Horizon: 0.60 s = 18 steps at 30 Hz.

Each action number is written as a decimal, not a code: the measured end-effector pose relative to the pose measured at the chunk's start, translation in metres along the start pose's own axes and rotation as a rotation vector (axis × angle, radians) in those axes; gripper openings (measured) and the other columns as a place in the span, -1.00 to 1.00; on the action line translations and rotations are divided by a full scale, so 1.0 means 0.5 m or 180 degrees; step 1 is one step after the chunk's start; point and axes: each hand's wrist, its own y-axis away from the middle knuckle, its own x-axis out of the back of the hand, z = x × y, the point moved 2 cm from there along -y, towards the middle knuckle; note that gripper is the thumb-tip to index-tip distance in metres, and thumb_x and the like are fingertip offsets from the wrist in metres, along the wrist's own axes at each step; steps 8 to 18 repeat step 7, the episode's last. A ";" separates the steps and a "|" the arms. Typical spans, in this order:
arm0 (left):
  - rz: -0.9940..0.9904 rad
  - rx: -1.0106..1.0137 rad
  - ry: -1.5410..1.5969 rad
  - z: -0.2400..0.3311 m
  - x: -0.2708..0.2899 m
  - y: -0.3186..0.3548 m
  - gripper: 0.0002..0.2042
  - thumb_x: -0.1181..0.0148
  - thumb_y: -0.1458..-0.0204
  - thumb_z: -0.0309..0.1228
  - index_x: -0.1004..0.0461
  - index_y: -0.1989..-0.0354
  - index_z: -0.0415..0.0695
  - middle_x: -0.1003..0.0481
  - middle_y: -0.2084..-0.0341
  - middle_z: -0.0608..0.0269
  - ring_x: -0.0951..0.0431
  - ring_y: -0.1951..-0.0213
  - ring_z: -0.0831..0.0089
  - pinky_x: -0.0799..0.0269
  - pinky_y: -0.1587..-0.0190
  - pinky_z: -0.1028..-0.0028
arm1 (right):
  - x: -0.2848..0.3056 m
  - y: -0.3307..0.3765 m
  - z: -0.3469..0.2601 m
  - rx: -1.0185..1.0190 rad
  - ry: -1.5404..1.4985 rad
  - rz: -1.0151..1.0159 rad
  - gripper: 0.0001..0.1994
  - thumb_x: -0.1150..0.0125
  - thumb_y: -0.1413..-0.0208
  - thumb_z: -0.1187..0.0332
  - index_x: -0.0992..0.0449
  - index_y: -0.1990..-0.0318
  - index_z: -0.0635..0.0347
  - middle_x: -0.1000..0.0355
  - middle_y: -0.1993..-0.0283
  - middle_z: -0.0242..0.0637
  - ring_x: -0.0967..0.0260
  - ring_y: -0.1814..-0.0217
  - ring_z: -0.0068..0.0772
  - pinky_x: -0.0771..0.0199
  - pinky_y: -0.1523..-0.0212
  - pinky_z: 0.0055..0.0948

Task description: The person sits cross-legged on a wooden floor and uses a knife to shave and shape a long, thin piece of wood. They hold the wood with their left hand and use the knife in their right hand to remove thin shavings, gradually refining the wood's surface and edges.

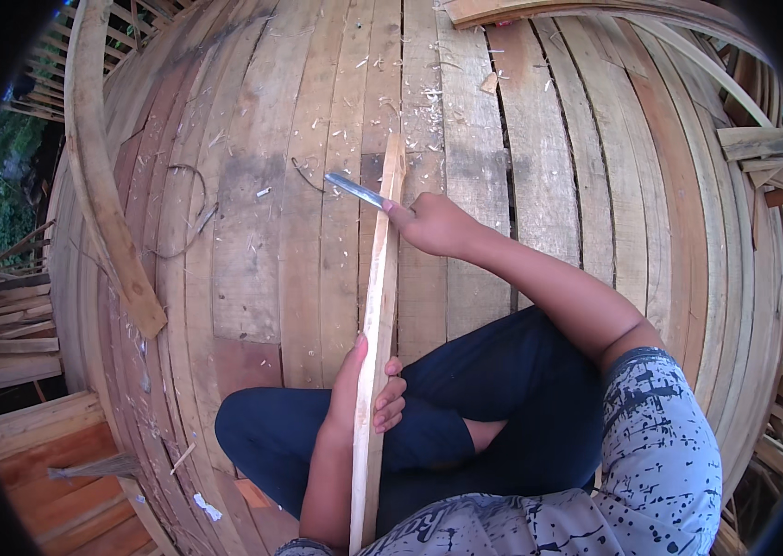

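Note:
A long, pale wooden stick (375, 310) runs from my body out over the plank floor, between my crossed legs. My left hand (375, 389) is wrapped round its near half, with the fingers curled on the right side. Farther along, my right hand (430, 224) is closed on a knife; its handle is hidden in the fist. The knife's shiny blade (353, 189) lies across the stick near the far end and points to the left. Whether the edge is biting into the wood, I cannot tell.
Wood shavings (433, 95) are scattered over the plank floor (252, 213). A long curved board (100, 176) lies at the left, and more boards (595, 13) sit at the far right. Thin dark strips (189, 246) curl on the floor. At the lower left are wooden steps (63, 473).

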 end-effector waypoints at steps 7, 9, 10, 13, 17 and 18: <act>-0.0121 -0.0022 0.0033 0.009 0.005 -0.007 -0.38 0.25 -0.14 0.40 -0.25 0.41 0.01 -0.15 0.84 0.40 -0.18 0.88 0.50 -0.13 0.84 0.52 | -0.016 -0.017 0.034 0.0143 0.0040 0.0170 -0.14 0.20 -0.25 -0.29 -0.57 0.42 0.59 -0.47 0.42 0.41 -0.54 0.24 0.22 -0.47 0.08 -0.02; -0.0121 -0.0022 0.0033 0.009 0.005 -0.007 -0.38 0.25 -0.14 0.40 -0.25 0.41 0.01 -0.15 0.84 0.40 -0.18 0.88 0.50 -0.13 0.84 0.52 | -0.016 -0.017 0.034 0.0143 0.0040 0.0170 -0.14 0.20 -0.25 -0.29 -0.57 0.42 0.59 -0.47 0.42 0.41 -0.54 0.24 0.22 -0.47 0.08 -0.02; -0.0121 -0.0022 0.0033 0.009 0.005 -0.007 -0.38 0.25 -0.14 0.40 -0.25 0.41 0.01 -0.15 0.84 0.40 -0.18 0.88 0.50 -0.13 0.84 0.52 | -0.016 -0.017 0.034 0.0143 0.0040 0.0170 -0.14 0.20 -0.25 -0.29 -0.57 0.42 0.59 -0.47 0.42 0.41 -0.54 0.24 0.22 -0.47 0.08 -0.02; -0.0121 -0.0022 0.0033 0.009 0.005 -0.007 -0.38 0.25 -0.14 0.40 -0.25 0.41 0.01 -0.15 0.84 0.40 -0.18 0.88 0.50 -0.13 0.84 0.52 | -0.016 -0.017 0.034 0.0143 0.0040 0.0170 -0.14 0.20 -0.25 -0.29 -0.57 0.42 0.59 -0.47 0.42 0.41 -0.54 0.24 0.22 -0.47 0.08 -0.02; -0.0121 -0.0022 0.0033 0.009 0.005 -0.007 -0.38 0.25 -0.14 0.40 -0.25 0.41 0.01 -0.15 0.84 0.40 -0.18 0.88 0.50 -0.13 0.84 0.52 | -0.016 -0.017 0.034 0.0143 0.0040 0.0170 -0.14 0.20 -0.25 -0.29 -0.57 0.42 0.59 -0.47 0.42 0.41 -0.54 0.24 0.22 -0.47 0.08 -0.02; -0.0121 -0.0022 0.0033 0.009 0.005 -0.007 -0.38 0.25 -0.14 0.40 -0.25 0.41 0.01 -0.15 0.84 0.40 -0.18 0.88 0.50 -0.13 0.84 0.52 | -0.016 -0.017 0.034 0.0143 0.0040 0.0170 -0.14 0.20 -0.25 -0.29 -0.57 0.42 0.59 -0.47 0.42 0.41 -0.54 0.24 0.22 -0.47 0.08 -0.02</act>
